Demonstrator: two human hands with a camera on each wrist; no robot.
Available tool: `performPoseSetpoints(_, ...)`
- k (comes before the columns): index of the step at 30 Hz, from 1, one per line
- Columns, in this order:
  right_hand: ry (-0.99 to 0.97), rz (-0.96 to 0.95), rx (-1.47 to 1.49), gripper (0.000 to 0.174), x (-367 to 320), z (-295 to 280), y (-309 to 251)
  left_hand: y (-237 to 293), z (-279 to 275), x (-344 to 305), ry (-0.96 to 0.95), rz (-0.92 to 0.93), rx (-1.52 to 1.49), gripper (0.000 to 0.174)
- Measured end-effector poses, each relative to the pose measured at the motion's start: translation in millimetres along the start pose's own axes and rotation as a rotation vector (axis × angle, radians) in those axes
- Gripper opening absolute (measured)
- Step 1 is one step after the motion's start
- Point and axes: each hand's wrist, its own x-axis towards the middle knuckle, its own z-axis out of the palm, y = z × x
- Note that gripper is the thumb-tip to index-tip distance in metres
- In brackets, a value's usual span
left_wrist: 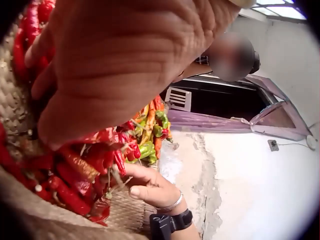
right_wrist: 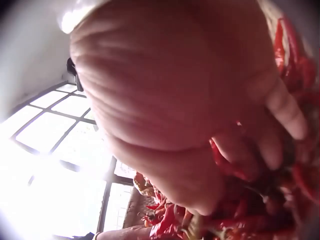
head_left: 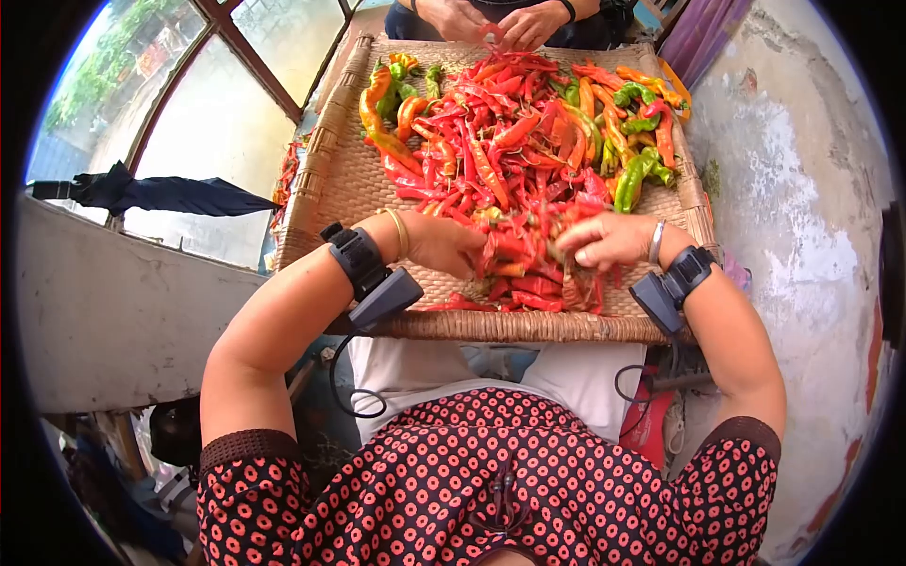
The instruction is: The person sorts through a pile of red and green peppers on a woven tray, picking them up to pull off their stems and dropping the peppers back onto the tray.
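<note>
A heap of red peppers lies on a woven tray. My left hand reaches palm down into the near part of the heap, its fingertips among the red peppers. Opposite it, my right hand touches the peppers from the right, slightly blurred. In the right wrist view its fingers spread loosely downward over the heap, with a red pepper showing between thumb and fingers. Several peppers between my two hands look blurred.
Green and orange peppers lie along the tray's right side, more yellow-green ones at far left. Across the tray another person's hands work at the heap's far edge. A folded umbrella lies by the window; a plastered wall stands right.
</note>
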Motion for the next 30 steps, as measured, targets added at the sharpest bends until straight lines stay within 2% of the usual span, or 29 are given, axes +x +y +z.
performPoseSetpoints(1,0.052,-0.027,0.090,0.052,2.3,-2.7,-3.4,0.5,-3.0,3.3,0.023,0.081,-0.001,0.039)
performPoseSetpoints(3,0.149,-0.095,0.230,0.063,7.1,-9.7,-9.0,12.2,-15.8,3.8,0.061,0.044,-0.003,0.043)
performPoseSetpoints(4,0.174,-0.095,0.233,0.062,9.2,-14.8,-13.3,18.4,-21.6,4.5,0.098,0.009,-0.010,0.046)
performPoseSetpoints(5,0.223,-0.132,0.257,0.060,10.5,-19.5,-17.5,8.5,-23.2,14.0,0.175,0.189,-0.106,0.049)
performPoseSetpoints(6,0.271,-0.167,0.282,0.059,11.0,-23.6,-21.6,15.2,-22.5,15.8,0.172,0.189,-0.105,0.049)
performPoseSetpoints(8,0.378,-0.245,0.451,0.052,11.6,-31.1,-30.4,31.2,-22.9,18.1,0.533,0.062,-0.462,0.043)
performPoseSetpoints(10,0.456,-0.276,0.460,0.050,12.8,-32.4,-41.1,37.2,-30.5,22.5,0.547,0.047,-0.373,0.043)
performPoseSetpoints(12,0.470,-0.277,0.436,0.048,21.7,-30.4,-38.6,38.0,-31.8,29.3,0.621,0.085,-0.095,0.040)
performPoseSetpoints(13,0.458,-0.308,0.407,0.047,26.5,-27.5,-33.2,43.1,-26.6,29.7,0.774,0.060,0.168,0.035)
performPoseSetpoints(14,0.442,-0.337,0.378,0.046,29.7,-25.1,-29.4,42.6,-21.2,32.4,0.774,0.058,0.164,0.035)
performPoseSetpoints(16,0.421,-0.320,0.188,0.043,29.4,-22.4,-27.5,35.9,-11.8,35.7,0.787,0.187,0.173,0.033)
performPoseSetpoints(17,0.406,-0.299,0.169,0.043,24.9,-20.5,-28.4,33.4,-9.5,38.1,0.841,0.188,0.241,0.027)
performPoseSetpoints(20,0.357,-0.245,0.142,0.043,16.2,-15.0,-29.3,38.0,-7.3,35.7,0.804,0.169,0.401,0.022)
performPoseSetpoints(22,0.333,-0.245,0.120,0.041,20.5,-17.2,-20.3,37.2,-5.5,36.8,0.804,0.180,0.426,0.020)
performPoseSetpoints(24,0.338,-0.261,0.080,0.040,22.6,-16.1,-17.8,36.8,-6.2,36.7,0.724,0.105,0.496,0.020)
performPoseSetpoints(26,0.343,-0.286,0.036,0.038,27.6,-15.1,-16.8,32.6,-7.4,35.5,0.734,0.141,0.457,0.015)
performPoseSetpoints(28,0.394,-0.287,0.017,0.033,32.3,-13.3,-17.4,36.3,-10.8,29.6,0.581,0.150,-0.090,0.009)
performPoseSetpoints(29,0.418,-0.273,-0.029,0.028,30.6,-12.5,-20.0,38.9,-10.7,27.4,0.586,0.252,-0.297,0.007)
performPoseSetpoints(30,0.420,-0.278,-0.030,0.028,28.8,-12.1,-22.4,43.7,-15.8,19.5,0.587,0.251,-0.293,0.007)
